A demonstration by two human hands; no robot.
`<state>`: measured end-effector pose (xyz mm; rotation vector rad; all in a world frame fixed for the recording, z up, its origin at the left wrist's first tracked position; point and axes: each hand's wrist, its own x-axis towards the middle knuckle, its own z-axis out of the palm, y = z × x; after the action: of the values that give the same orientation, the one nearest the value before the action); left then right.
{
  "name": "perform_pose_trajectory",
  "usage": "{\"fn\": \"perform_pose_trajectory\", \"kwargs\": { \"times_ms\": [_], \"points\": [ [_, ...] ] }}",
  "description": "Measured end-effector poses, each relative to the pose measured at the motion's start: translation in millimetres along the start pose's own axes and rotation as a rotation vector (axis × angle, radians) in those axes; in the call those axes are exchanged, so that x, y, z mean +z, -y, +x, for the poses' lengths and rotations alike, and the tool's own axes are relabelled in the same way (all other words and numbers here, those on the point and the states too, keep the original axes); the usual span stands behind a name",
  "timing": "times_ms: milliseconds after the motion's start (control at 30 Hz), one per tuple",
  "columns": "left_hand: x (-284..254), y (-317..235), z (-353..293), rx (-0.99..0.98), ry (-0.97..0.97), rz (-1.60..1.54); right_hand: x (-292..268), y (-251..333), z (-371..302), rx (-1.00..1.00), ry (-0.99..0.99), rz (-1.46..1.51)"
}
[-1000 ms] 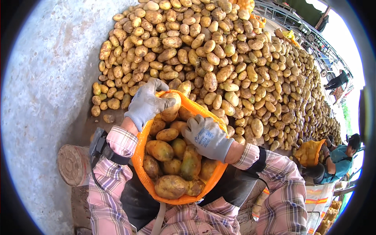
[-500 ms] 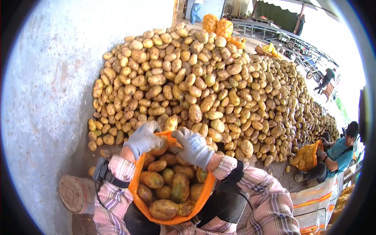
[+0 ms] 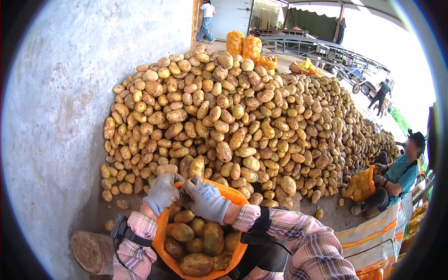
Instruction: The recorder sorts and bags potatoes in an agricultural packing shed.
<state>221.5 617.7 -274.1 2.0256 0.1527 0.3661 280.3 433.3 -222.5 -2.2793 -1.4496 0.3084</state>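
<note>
An orange mesh bag stands open between my legs, partly filled with potatoes. My left hand, in a grey-white work glove, pinches the bag's far rim. Close beside it, my right hand, gloved the same way, has its fingers closed on the same stretch of rim. The fingertips of both hands nearly meet, and some of the rim between them is hidden. Just beyond the hands rises a large potato pile.
A pale wall runs along the left, with a round log end near it. At right, a seated co-worker holds an orange bag. Filled bags and a metal conveyor frame stand behind the pile.
My view has tilted up and shows more of the background. My hands have come closer together at the bag's far rim, the right one moving left. The seated co-worker's head is raised.
</note>
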Motion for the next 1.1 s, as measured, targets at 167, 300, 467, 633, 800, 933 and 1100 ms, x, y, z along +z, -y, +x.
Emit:
{"fn": "perform_pose_trajectory", "kwargs": {
  "times_ms": [167, 300, 467, 633, 800, 933, 1100],
  "points": [
    [-17, -29, 10, 0.054, -0.155, 0.145, -5, -6, 46, -0.023, -0.172, 0.217],
    [-15, -31, 7, 0.000, -0.169, 0.171, -40, -9, 46, 0.047, 0.113, 0.452],
    [-2, -60, -6, 0.197, -0.154, 0.672, -49, -38, 1, -0.162, 0.086, 0.301],
    [27, -83, -1, 0.237, -0.019, 1.122, -3, -34, -50, -0.184, 0.242, -0.557],
    [38, -72, 2, 0.370, 0.099, 1.335, -26, -34, -39, -0.018, 0.289, -0.398],
    [35, -69, 1, 0.377, -0.011, 1.177, -37, -45, -41, 0.062, 0.057, -0.369],
    [39, -69, 7, 0.369, -0.013, 1.259, -31, -50, -40, 0.055, 0.009, -0.359]
  ]
}}
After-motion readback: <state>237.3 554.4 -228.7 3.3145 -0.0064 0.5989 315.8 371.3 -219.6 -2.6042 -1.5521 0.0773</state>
